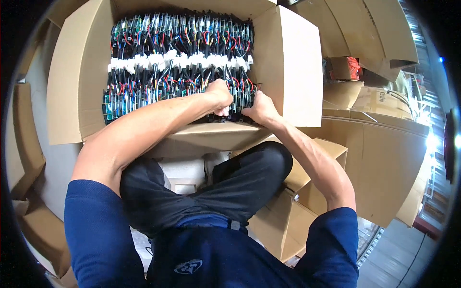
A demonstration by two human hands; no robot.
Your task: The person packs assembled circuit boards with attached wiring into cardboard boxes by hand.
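A large open cardboard box (302,67) stands before me, packed with wired circuit boards (163,91) on edge in two long rows. White connectors (177,61) and red, black and other coloured wires fill the strip between the rows. In the near row, right of its middle, my left hand (221,98) reaches down with its fingers curled; what they pinch is hidden. My right hand (260,108) is at the right end of that row, beside the box wall. Its thumb lies against the end boards, and its other fingers are partly hidden behind them.
The box's near flap (211,139) folds out toward my crossed legs (206,182). Another cardboard box (379,158) stands to the right, with an opened carton (283,216) by my right knee. Folded cardboard (29,139) leans at the left.
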